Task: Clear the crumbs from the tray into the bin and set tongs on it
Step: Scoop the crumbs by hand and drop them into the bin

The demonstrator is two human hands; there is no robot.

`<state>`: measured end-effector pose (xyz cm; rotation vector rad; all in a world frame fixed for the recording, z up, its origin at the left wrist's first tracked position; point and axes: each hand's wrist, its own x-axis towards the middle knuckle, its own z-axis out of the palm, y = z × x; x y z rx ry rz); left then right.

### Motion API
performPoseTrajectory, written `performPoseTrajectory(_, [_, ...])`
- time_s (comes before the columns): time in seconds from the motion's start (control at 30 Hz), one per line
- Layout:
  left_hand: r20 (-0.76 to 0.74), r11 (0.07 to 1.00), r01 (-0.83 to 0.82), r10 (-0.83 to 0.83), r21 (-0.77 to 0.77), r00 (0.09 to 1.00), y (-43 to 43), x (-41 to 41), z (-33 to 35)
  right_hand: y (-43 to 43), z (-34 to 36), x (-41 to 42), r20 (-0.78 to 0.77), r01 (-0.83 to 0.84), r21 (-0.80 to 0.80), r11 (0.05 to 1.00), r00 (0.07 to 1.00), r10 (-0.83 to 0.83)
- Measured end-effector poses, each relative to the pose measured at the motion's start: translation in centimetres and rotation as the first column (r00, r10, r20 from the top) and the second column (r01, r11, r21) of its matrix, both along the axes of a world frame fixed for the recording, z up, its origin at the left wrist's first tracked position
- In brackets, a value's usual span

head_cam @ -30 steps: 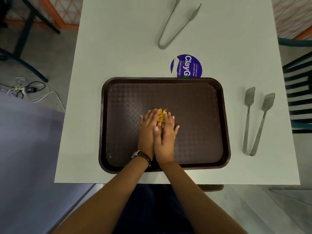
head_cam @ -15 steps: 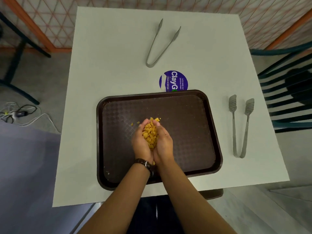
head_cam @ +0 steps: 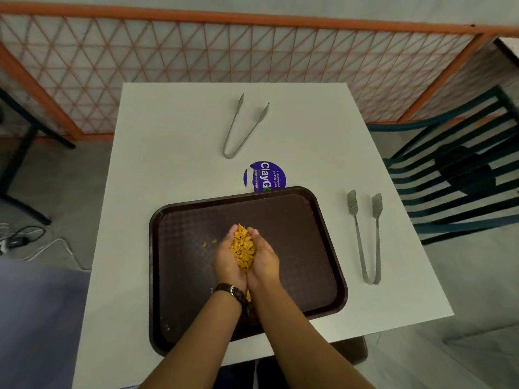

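A dark brown tray [head_cam: 295, 226] lies on the white table [head_cam: 174, 141], near its front edge. My left hand [head_cam: 226, 259] and my right hand [head_cam: 265, 255] are cupped together above the tray's middle, holding a heap of yellow crumbs [head_cam: 243, 248]. Two stray crumbs [head_cam: 209, 243] lie on the tray just left of my hands. Flat-ended metal tongs [head_cam: 365, 234] rest on the table right of the tray. Pointed metal tongs [head_cam: 243, 127] lie farther back. No bin is in view.
A round purple sticker [head_cam: 265, 175] sits on the table behind the tray. A dark slatted chair [head_cam: 460, 169] stands to the right. An orange lattice fence [head_cam: 252, 51] runs behind the table. Cables [head_cam: 19, 241] lie on the floor at left.
My hands went from pressed flat on the tray around the crumbs to cupped palms-up with the crumbs lifted off it. The camera has tilted up and back, showing the fence.
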<state>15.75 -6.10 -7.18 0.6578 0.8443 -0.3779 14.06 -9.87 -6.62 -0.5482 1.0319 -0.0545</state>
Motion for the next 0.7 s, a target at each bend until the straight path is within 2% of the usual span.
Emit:
performPoseTrajectory(0.4, [0.07, 0.999, -0.031, 0.029, 0.026, 0.997, -2.0, -3.5, -0.6, -1.8, -0.2, -3.4, 0.049, -0.047, -0.001, 0.999, 0.998, 0.047])
performPoseTrajectory(0.57, [0.116, 0.997, -0.019, 0.011, 0.074, 0.993, -6.0, -7.3, -0.1, -5.9, -0.2, -7.2, 0.11, -0.049, -0.007, 0.999, 0.993, 0.049])
performPoseTrajectory(0.7, [0.149, 0.999, -0.011, 0.006, 0.037, 0.989, -11.0, -12.5, 0.7, -10.9, -0.9, -12.1, 0.171, -0.036, 0.001, 0.999, 0.985, 0.036])
